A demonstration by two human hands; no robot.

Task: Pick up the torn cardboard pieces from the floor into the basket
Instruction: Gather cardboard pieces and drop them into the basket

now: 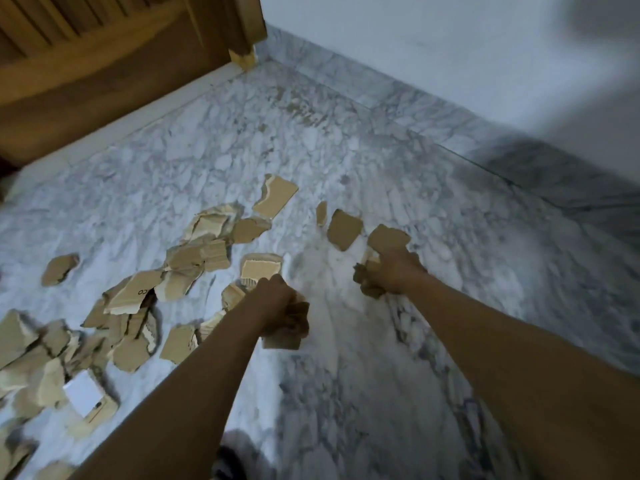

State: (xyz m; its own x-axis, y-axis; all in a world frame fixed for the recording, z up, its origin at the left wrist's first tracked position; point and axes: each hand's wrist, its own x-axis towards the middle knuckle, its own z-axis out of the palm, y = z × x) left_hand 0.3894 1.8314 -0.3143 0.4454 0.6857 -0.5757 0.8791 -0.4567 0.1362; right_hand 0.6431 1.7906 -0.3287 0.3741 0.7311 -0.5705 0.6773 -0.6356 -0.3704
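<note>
Several torn brown cardboard pieces [194, 261] lie scattered over the marble floor, mostly left of centre. My left hand [275, 297] grips a bunch of cardboard pieces [289, 329] that hang below its fist. My right hand [393, 271] grips another bunch of pieces [386, 239], one sticking up above the fingers. Two loose pieces [344, 230] lie on the floor just left of my right hand. A further piece [277, 194] lies beyond the pile. No basket is in view.
A wooden door and frame [104, 81] stand at the back left. A white wall with a marble skirting [450, 116] runs along the right. A piece with a white label [83, 393] lies at the lower left. Bare marble floor [346, 393] stretches between my arms.
</note>
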